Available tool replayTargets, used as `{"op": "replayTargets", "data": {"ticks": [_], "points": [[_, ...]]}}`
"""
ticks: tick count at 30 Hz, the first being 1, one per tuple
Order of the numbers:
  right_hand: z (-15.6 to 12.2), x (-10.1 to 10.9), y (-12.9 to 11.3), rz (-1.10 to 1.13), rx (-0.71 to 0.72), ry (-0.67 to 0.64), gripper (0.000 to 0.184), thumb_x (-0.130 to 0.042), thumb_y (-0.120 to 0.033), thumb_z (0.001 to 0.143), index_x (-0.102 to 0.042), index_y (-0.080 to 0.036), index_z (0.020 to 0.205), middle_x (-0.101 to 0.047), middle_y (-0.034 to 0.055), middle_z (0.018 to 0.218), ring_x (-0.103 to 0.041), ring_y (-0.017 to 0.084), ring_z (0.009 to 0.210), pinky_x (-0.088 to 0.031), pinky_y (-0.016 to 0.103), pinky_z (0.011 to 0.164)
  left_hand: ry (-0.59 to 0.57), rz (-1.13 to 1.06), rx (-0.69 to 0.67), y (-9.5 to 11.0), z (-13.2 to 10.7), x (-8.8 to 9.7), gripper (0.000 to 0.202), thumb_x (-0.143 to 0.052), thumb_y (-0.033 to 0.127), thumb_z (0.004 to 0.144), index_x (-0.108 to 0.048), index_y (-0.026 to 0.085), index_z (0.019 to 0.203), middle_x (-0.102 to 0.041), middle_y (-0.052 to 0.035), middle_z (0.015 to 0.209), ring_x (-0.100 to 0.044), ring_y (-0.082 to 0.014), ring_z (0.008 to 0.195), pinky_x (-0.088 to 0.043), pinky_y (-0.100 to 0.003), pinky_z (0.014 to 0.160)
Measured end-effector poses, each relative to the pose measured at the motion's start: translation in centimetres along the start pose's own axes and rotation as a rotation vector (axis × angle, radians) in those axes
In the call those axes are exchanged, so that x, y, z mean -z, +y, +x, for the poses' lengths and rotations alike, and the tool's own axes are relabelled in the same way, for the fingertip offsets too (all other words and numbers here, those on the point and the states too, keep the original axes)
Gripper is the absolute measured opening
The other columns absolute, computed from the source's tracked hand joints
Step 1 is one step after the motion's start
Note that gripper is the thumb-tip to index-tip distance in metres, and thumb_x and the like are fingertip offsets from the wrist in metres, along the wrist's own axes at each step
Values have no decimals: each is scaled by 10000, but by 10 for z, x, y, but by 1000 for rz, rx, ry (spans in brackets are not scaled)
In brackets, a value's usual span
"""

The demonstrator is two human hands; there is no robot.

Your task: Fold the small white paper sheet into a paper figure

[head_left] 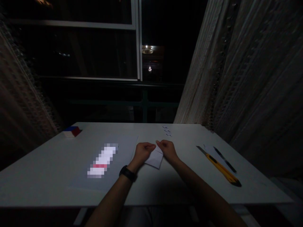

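A small piece of folded white paper [155, 159] is between my hands, near the middle of the table, with a crease line across it. My left hand [143, 152], with a dark band on its wrist, pinches the upper left part of the paper between thumb and fingers. My right hand [167, 148] pinches at its upper right, and the two sets of fingertips nearly meet. The paper's top edge is partly hidden by the fingers. Whether its lower part rests on the table I cannot tell.
On the white table [184, 192] lie a yellow utility knife [220, 167], a dark pen [224, 159], a large paper sheet [127, 154] under a blurred bright rectangle [103, 160], a coloured block [72, 131] and small dark marks [167, 130]. Curtains [196, 63] flank the window.
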State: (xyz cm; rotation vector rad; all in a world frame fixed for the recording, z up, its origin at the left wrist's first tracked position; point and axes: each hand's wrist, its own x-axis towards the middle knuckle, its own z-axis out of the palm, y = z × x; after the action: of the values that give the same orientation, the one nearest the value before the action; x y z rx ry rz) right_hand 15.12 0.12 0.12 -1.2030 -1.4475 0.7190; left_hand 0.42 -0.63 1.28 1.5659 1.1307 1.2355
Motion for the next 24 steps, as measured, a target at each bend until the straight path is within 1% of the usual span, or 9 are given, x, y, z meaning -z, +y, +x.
{"op": "replayTargets", "data": {"ticks": [2,4,7,9,11,14,15,20,24], "points": [[-1,-2,0,27,-9,-54,396,-571,-529,670,-526,-167,516,-454,-19,486,-400,104,491,-310,238,487,33,-26,8,0,0,1,269,-682,383,600,-694,117,641,-662,-66,608,-571,-160,571,-407,-245,521],[-1,-3,1,24,-33,-82,402,-574,-532,663,-518,-166,507,-452,-20,480,-398,103,483,-301,233,471,33,-43,25,0,0,0,270,-684,383,597,-685,113,621,-647,-55,576,-557,-149,548,-396,-238,505],[1,-3,4,-4,-27,-57,417,-580,-528,660,-489,-167,472,-396,-35,447,-362,91,461,-267,226,447,22,-33,48,0,0,-1,282,-673,388,606,-683,108,625,-639,-48,568,-546,-138,530,-391,-235,503],[2,-2,6,22,-10,-56,425,-579,-530,661,-488,-162,469,-387,-39,445,-356,85,460,-267,221,446,30,-10,43,0,1,-1,275,-669,380,607,-687,107,638,-651,-54,592,-557,-143,547,-403,-241,523],[2,-1,7,60,-27,-102,434,-573,-539,664,-495,-157,473,-405,-36,448,-365,82,457,-278,215,444,59,3,33,-3,3,-1,256,-668,359,604,-693,109,654,-666,-65,626,-578,-155,580,-419,-251,554],[2,0,10,101,-85,-212,428,-596,-543,644,-511,-152,492,-446,-31,450,-396,83,442,-305,211,433,149,-8,47,-8,7,2,248,-663,342,601,-698,114,691,-683,-79,677,-603,-175,626,-436,-263,580],[2,0,10,112,-95,-228,422,-608,-540,634,-516,-151,497,-458,-29,452,-407,85,438,-313,211,429,149,-9,47,-9,8,3,248,-665,340,599,-699,114,697,-686,-83,690,-609,-182,643,-440,-268,590],[1,-1,11,135,-76,-173,396,-653,-506,603,-524,-152,482,-480,-26,443,-430,88,428,-322,214,425,165,-29,30,-9,7,5,233,-666,337,606,-699,123,691,-691,-80,688,-618,-191,659,-450,-272,603],[1,-1,8,250,-143,-187,382,-692,-493,550,-529,-153,488,-515,-19,455,-467,102,430,-356,228,437,197,-63,13,-4,3,4,227,-674,339,605,-695,126,680,-688,-76,674,-613,-184,640,-448,-266,591]]}}
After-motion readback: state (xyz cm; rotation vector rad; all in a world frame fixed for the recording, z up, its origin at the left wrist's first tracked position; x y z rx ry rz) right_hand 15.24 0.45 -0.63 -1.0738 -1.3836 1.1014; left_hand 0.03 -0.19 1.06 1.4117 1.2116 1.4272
